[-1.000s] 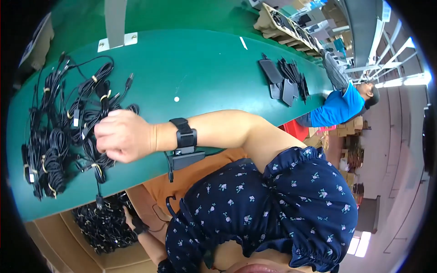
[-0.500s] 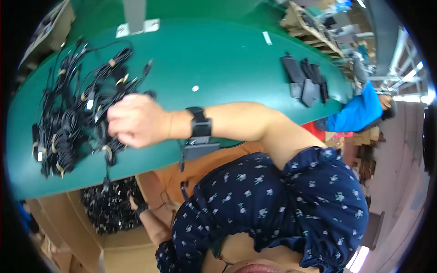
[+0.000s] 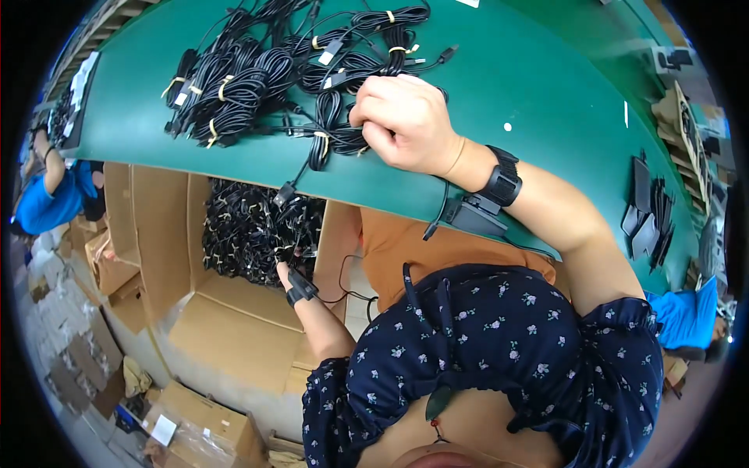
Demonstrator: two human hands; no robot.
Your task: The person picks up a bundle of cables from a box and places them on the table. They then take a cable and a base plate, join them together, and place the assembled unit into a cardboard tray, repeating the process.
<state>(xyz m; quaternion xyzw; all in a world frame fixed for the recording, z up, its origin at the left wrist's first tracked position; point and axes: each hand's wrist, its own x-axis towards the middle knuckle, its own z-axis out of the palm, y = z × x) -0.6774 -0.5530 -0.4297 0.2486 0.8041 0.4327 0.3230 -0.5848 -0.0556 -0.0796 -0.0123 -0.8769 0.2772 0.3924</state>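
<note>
My right hand (image 3: 406,123) is over the green table with its fingers curled closed, and what they hold, if anything, is hidden. Beside its knuckles lies a tied bundle of black cable (image 3: 324,139), one plug (image 3: 285,193) hanging over the table edge. A larger heap of black cable coils (image 3: 242,82), bound with pale ties, spreads to the left. Lower down, my left hand (image 3: 284,273) reaches into an open cardboard box (image 3: 226,312) at the pile of black cables (image 3: 257,234) inside. Its fingers are mostly hidden there. Both wrists wear black straps.
Flat black pieces (image 3: 646,214) lie on the right part of the green table (image 3: 546,86). A closed carton (image 3: 207,425) stands on the floor at the lower left. People in blue are at the far left (image 3: 51,199) and far right (image 3: 686,312).
The view has swung toward the left and down, so the table and cables appear higher and further right. My right hand stays closed by the cables; my left hand remains at the box.
</note>
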